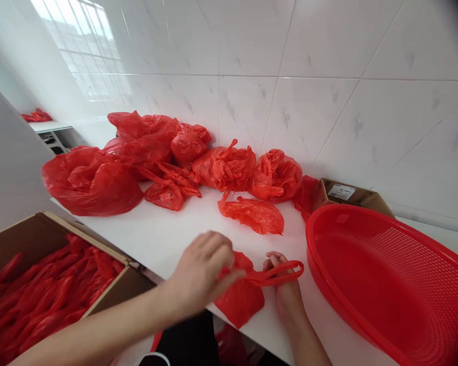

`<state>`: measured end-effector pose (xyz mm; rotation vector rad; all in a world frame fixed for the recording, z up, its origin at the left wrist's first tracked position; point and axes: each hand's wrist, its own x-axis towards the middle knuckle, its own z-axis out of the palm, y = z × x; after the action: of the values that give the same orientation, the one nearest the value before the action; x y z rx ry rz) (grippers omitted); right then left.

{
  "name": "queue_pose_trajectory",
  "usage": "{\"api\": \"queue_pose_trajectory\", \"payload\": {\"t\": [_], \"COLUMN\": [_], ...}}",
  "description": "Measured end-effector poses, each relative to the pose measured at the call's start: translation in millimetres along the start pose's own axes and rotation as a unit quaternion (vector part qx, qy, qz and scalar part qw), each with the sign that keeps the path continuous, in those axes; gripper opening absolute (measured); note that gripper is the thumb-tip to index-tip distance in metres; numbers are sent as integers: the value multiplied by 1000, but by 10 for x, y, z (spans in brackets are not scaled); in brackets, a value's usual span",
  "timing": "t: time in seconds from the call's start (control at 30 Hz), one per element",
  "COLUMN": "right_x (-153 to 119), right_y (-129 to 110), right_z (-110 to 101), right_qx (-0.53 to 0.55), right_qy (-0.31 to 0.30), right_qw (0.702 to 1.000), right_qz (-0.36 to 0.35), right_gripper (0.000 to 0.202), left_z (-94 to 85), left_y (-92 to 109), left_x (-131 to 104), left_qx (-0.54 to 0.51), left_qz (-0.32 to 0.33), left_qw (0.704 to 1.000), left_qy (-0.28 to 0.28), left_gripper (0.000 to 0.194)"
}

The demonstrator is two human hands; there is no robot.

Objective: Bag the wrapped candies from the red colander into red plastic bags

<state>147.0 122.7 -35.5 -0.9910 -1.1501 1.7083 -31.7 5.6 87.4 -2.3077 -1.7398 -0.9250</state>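
Observation:
A red plastic bag (240, 304) lies near the front edge of the white table, between my two hands. My left hand (205, 264), a little smeared by motion, is closed with its fingers pinching the gathered top of this bag. On the other side, the bag's looped handle (295, 271) stretches across my right hand (281, 268), whose fingers are curled at the loop. A loose, crumpled red bag (255, 214) rests just beyond my hands. Part of the gathered top is hidden behind my left fingers.
Several filled red bags (95, 183) line the table (168, 229) along the tiled wall. At right stands a red perforated basket (374, 284), with a cardboard box (351, 195) behind it. A large open carton (19, 231) full of red plastic sits at lower left.

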Motion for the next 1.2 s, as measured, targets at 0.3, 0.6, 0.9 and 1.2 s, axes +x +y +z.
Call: {"api": "queue_pose_trajectory", "payload": {"t": [0.3, 0.6, 0.9, 1.2], "right_x": [-17, -12, -11, -34], "right_y": [-18, 26, 33, 15], "right_z": [-17, -20, -12, 18], "right_qx": [-15, -32, -67, -97], "right_qy": [7, -1, -17, -23], "right_qw": [1000, 999, 997, 994], "right_qz": [-14, -8, -17, -31], "right_gripper": [26, 27, 28, 28], "left_z": [649, 664, 700, 734], "left_y": [-184, -778, -743, -708], "left_x": [-191, 0, 105, 163], "left_qx": [65, 128, 162, 171], "left_qz": [60, 51, 54, 56], "left_qw": [981, 974, 965, 961], "left_qy": [-172, -179, -200, -212], "left_gripper": [54, 11, 16, 17]}}
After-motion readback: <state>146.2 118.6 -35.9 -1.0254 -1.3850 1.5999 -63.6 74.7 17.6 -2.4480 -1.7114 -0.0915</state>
